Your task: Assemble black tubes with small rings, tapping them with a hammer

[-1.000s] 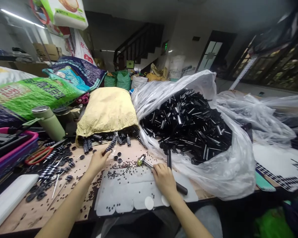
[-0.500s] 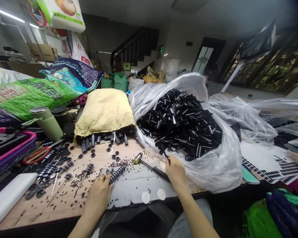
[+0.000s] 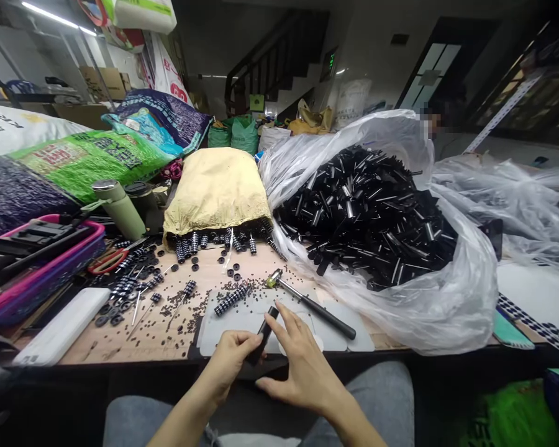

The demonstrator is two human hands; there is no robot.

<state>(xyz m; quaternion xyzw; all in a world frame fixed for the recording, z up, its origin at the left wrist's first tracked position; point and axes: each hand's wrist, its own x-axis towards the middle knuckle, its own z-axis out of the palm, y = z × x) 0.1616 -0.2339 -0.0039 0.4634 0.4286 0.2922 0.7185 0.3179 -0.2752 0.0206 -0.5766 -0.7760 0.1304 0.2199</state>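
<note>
Near the front edge of the table, my left hand grips a short black part between thumb and fingers. My right hand is just right of it, thumb and fingers spread, its fingertips close to the part's upper end; whether they touch it is unclear. Behind my hands, a patterned black-and-white roller rests on the grey mat. A hammer with a black handle lies across the mat to the right. A large clear bag holds a heap of black parts.
A yellow sack with rollers at its mouth stands behind the mat. On the left are a white box, red scissors, a pink-and-purple basket and a green flask. Small black rings are scattered across the wood. A person is at the back right.
My left hand has let go of the roller and now holds a black part. My right hand has moved from the bag to beside my left hand and opened. The view has shifted.
</note>
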